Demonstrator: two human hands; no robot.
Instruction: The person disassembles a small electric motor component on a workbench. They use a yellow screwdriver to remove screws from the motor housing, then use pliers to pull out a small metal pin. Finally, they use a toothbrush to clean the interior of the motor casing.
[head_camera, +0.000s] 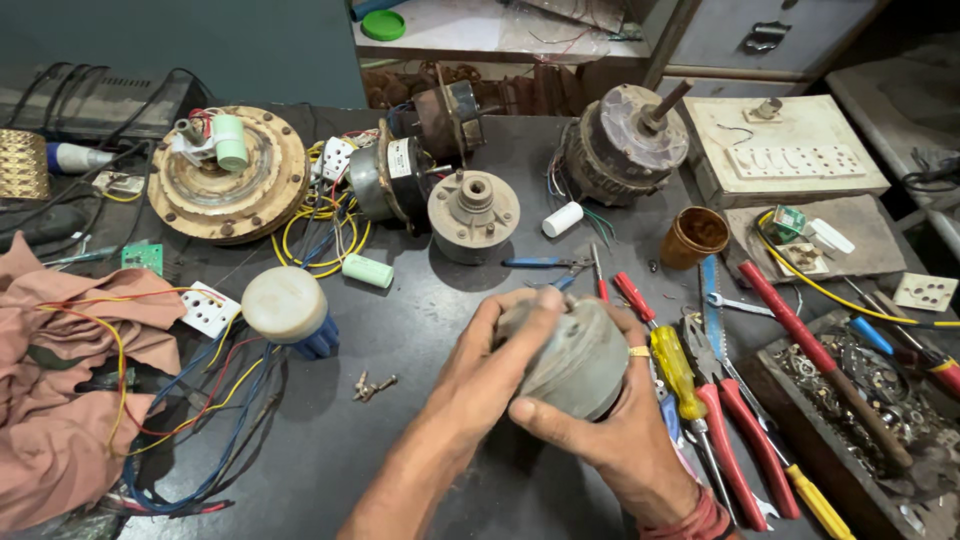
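Observation:
I hold a round grey motor housing (575, 358) above the dark workbench (400, 330), gripped from both sides. My left hand (495, 365) wraps its left side with the thumb over the top. My right hand (615, 425) cups it from below and the right, with a ring on one finger. Two small screws (372, 386) lie on the bench just left of my left forearm.
Several motors and a grey end cap (473, 210) stand at the back. Screwdrivers and pliers (700, 400) lie to the right beside a tray of small hardware (860, 385). A brown jar (694, 236), loose wires (200, 410), a cloth (60, 390) and a white-capped part (287, 306) sit left.

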